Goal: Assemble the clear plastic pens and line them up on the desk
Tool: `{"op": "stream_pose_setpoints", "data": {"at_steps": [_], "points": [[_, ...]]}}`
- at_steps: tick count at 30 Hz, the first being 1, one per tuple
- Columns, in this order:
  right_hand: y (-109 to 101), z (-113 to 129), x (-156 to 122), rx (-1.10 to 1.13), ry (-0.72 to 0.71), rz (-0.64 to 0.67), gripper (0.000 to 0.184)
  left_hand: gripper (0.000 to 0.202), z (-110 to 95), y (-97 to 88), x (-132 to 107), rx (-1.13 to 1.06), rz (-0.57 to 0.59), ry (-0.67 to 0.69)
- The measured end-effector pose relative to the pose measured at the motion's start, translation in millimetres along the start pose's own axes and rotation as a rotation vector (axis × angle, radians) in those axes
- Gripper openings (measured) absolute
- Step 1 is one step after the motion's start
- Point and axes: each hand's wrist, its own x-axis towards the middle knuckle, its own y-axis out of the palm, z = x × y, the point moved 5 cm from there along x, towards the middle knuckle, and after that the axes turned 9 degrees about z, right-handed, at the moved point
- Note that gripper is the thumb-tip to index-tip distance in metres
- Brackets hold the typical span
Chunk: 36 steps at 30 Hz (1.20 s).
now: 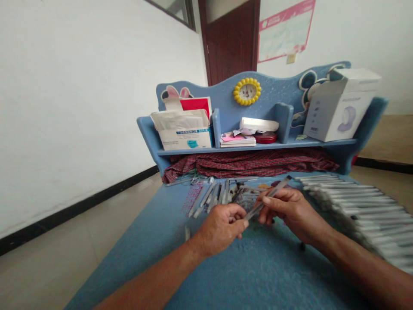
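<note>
A slim translucent grey pen (256, 209) slants between my two hands over the blue desk, its dark end up and to the right. My left hand (221, 227) pinches the lower end between thumb and fingers. Further up the same pen, my right hand (295, 212) grips it with thumb and fingertips. Behind the hands lie several loose clear pen barrels (206, 198) and small parts too blurred to tell apart. To the right of my right hand is a large pile of similar pens (364, 211), laid side by side.
A blue desk (155, 262) carries a shelf with a mask box (187, 133), a white carton (338, 107), papers (238, 141) and a red round tin (266, 137). Folded plaid cloth (245, 162) lies beneath the shelf. A yellow flower-shaped clock (247, 91) is on its back panel.
</note>
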Motion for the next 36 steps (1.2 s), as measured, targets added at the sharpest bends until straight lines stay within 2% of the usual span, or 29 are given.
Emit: {"op": "stream_pose_setpoints", "data": {"at_steps": [3,10,20,30,36], "points": [[-1,-2,0,-0.016,-0.003,-0.018,0.02,0.008,2,1.1,-2,-0.002,-0.009,0.011],[3,-10,1,0.055,0.034,0.049,0.021,0.009,1,4.9,-6,0.019,-0.033,0.027],[15,-19,-1,0.138,0.058,0.004,0.022,0.011,-1,3.6,-16,0.265,-0.17,0.112],[19,-22,-3,0.233,0.035,0.015,0.022,0.013,-13,5.4,-21,0.435,-0.214,0.185],[21,-19,-2,0.173,0.074,0.023,0.023,0.011,-15,4.9,-21,0.401,-0.236,0.177]]}}
